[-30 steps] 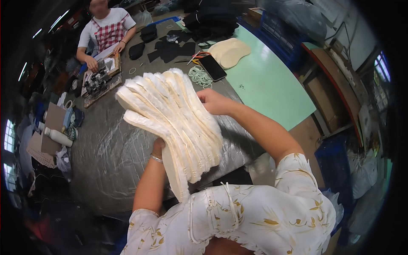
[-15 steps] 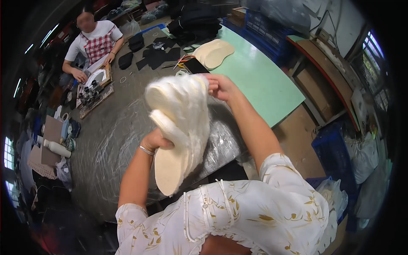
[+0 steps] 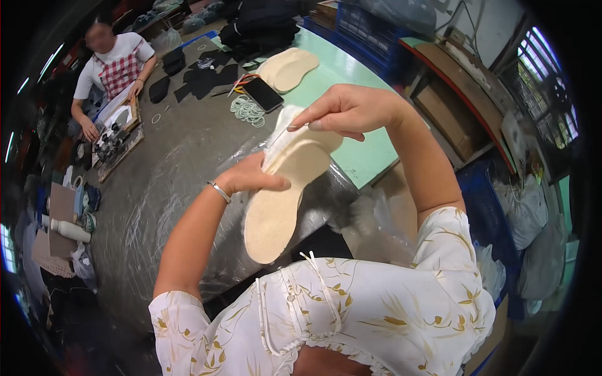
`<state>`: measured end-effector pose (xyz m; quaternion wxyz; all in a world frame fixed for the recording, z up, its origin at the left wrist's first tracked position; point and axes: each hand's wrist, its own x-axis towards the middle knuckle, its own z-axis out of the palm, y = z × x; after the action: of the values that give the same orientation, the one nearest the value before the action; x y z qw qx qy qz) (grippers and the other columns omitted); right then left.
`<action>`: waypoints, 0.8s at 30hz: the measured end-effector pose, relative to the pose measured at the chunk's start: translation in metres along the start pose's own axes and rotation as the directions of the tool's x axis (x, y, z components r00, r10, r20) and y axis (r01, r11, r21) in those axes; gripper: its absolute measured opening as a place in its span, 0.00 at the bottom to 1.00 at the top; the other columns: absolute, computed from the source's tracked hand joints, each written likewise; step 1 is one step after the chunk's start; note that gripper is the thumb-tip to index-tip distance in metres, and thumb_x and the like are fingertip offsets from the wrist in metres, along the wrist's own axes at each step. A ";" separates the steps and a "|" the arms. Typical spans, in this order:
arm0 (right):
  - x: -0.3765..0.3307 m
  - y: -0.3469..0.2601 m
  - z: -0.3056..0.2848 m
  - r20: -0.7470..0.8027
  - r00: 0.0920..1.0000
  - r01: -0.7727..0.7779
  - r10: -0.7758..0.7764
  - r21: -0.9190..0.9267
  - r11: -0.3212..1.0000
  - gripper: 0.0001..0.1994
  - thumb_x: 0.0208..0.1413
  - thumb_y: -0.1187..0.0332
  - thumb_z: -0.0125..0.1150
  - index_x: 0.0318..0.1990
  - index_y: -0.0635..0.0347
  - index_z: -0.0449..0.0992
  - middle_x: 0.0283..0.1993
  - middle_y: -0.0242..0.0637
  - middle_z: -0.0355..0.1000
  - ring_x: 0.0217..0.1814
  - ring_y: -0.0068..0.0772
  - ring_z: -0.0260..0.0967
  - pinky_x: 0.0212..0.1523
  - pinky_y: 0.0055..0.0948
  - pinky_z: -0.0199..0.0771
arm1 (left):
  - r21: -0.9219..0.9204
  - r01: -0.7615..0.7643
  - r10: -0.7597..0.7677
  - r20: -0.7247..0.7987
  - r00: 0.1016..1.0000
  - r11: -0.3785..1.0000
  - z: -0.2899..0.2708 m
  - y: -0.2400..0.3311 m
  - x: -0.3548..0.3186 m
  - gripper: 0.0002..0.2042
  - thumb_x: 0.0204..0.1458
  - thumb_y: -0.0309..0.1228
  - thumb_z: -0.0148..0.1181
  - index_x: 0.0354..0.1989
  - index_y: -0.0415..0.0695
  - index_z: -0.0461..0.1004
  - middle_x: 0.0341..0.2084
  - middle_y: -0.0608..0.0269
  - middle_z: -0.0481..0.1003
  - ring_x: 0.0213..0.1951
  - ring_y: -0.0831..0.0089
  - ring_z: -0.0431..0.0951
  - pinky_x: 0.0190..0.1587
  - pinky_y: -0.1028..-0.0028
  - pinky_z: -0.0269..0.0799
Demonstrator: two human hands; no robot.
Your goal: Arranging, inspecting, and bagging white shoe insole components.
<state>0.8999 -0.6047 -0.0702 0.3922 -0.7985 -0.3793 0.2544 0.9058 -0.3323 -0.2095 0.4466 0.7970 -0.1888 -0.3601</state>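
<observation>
My left hand [image 3: 254, 174] grips a stack of cream, foot-shaped insoles [image 3: 276, 219] with fluffy white edges, its thumb lying across the top one. The stack is held tilted over the dark table, with the lower rounded end toward me. Close above its far end is my right hand [image 3: 354, 111], with index finger and thumb pinched at the white fluffy edge. A thin dark line runs from those fingertips along the fluff; what it is cannot be made out. Part of the stack's far end is hidden behind the right hand.
Beyond the insoles lie a black phone [image 3: 263, 94], a heap of pale rubber bands [image 3: 248, 111] and another insole stack [image 3: 290, 70] on the green tabletop [image 3: 342, 62]. A co-worker [image 3: 119, 69] handles a frame at the far left. A white bottle [image 3: 70, 230] lies left.
The fanned-out insoles have come together into a neater stack. My right hand has moved from the stack's far end to its fluffy edge, fingers now pinched. The view has shifted right.
</observation>
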 end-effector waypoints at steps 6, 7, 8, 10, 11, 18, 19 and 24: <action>-0.015 0.016 0.063 -0.026 0.990 0.127 -0.140 -0.280 0.951 0.14 0.58 0.68 0.56 0.48 0.61 0.81 0.25 0.40 0.75 0.24 0.30 0.72 0.30 0.32 0.71 | -0.324 -0.027 -0.015 -0.125 0.992 0.946 -0.001 -0.019 0.011 0.30 0.43 0.42 0.71 0.53 0.36 0.75 0.44 0.55 0.80 0.43 0.69 0.81 0.49 0.72 0.74; -0.014 0.038 0.077 -0.169 0.985 0.000 -0.032 -0.186 0.983 0.11 0.59 0.67 0.58 0.44 0.62 0.81 0.25 0.38 0.76 0.25 0.28 0.72 0.30 0.31 0.71 | -0.395 -0.030 -0.017 -0.115 0.993 0.918 -0.002 -0.017 0.010 0.30 0.45 0.42 0.70 0.53 0.34 0.75 0.44 0.54 0.79 0.44 0.69 0.81 0.49 0.72 0.74; -0.011 0.065 0.089 -0.299 0.950 -0.114 0.087 -0.075 0.991 0.10 0.61 0.66 0.60 0.40 0.63 0.81 0.26 0.36 0.76 0.26 0.25 0.71 0.30 0.29 0.71 | -0.464 -0.033 -0.019 -0.106 0.994 0.885 -0.005 -0.014 0.009 0.29 0.47 0.41 0.69 0.53 0.33 0.75 0.45 0.53 0.79 0.44 0.68 0.81 0.49 0.72 0.75; -0.002 0.139 0.112 -0.434 0.850 -0.102 0.298 0.420 0.902 0.11 0.61 0.64 0.61 0.34 0.63 0.79 0.27 0.30 0.76 0.26 0.23 0.70 0.31 0.27 0.72 | -0.531 -0.069 0.008 -0.116 0.993 0.845 -0.011 -0.024 0.011 0.28 0.49 0.41 0.68 0.53 0.32 0.74 0.43 0.53 0.79 0.43 0.69 0.81 0.48 0.72 0.75; 0.004 0.155 0.126 -0.515 0.779 -0.106 0.357 0.454 0.885 0.11 0.62 0.62 0.62 0.35 0.63 0.80 0.29 0.27 0.75 0.29 0.20 0.70 0.34 0.25 0.73 | -0.549 -0.094 0.023 -0.135 0.991 0.831 -0.013 -0.024 0.006 0.27 0.50 0.40 0.67 0.54 0.31 0.73 0.44 0.53 0.79 0.44 0.69 0.80 0.48 0.72 0.75; 0.077 0.120 0.183 -0.637 0.767 0.485 0.075 0.652 0.582 0.64 0.43 0.45 0.74 0.76 0.60 0.31 0.77 0.51 0.39 0.78 0.46 0.43 0.73 0.40 0.51 | -0.371 -0.238 0.214 -0.106 0.971 0.898 -0.004 -0.010 -0.009 0.29 0.51 0.39 0.65 0.57 0.32 0.69 0.48 0.54 0.77 0.46 0.69 0.78 0.50 0.73 0.73; 0.067 0.112 0.178 -0.578 0.806 0.417 0.130 0.709 0.569 0.66 0.39 0.46 0.77 0.75 0.60 0.30 0.76 0.50 0.40 0.77 0.45 0.42 0.70 0.39 0.57 | -0.258 -0.302 0.275 -0.138 0.952 0.918 0.000 -0.006 -0.006 0.30 0.50 0.39 0.65 0.58 0.32 0.68 0.48 0.54 0.77 0.47 0.70 0.78 0.50 0.73 0.72; 0.038 0.137 0.193 -0.609 0.782 0.455 0.134 0.704 0.545 0.67 0.35 0.50 0.78 0.76 0.59 0.33 0.73 0.49 0.46 0.75 0.42 0.47 0.69 0.39 0.58 | -0.170 -0.245 0.245 -0.024 0.969 0.954 0.033 0.015 0.003 0.31 0.49 0.41 0.65 0.58 0.33 0.68 0.47 0.55 0.76 0.46 0.70 0.77 0.48 0.73 0.72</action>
<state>0.8420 -0.5458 -0.2951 0.8391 -0.5151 -0.1465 0.0956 0.8834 -0.3606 -0.2096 0.5551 0.7265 -0.2537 -0.3157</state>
